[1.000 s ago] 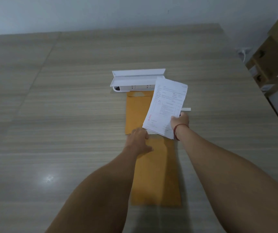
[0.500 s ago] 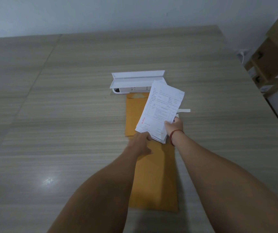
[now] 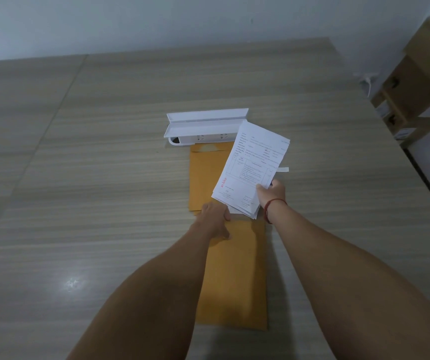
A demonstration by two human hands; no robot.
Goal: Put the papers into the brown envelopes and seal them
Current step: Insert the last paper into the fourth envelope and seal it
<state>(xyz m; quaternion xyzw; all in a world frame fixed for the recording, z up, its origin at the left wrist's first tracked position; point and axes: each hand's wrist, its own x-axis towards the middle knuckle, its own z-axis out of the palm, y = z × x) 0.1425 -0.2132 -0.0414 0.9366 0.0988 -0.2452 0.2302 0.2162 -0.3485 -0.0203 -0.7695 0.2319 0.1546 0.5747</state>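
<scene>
Two envelopes point(image 3: 234, 276) mid-frame. Right hand point(image 3: 271, 194) pinches fanned papers point(image 3: 250, 172); left hand point(image 3: 215, 216) rests at near one's mouth, grip unclear. Risk: loose sheets snag mouth, crumple.

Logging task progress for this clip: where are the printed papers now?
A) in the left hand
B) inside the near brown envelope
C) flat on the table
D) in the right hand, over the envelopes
D: the right hand grips the stack of printed papers by its lower edge over the far brown envelope, while the left hand rests on the near brown envelope.
</scene>
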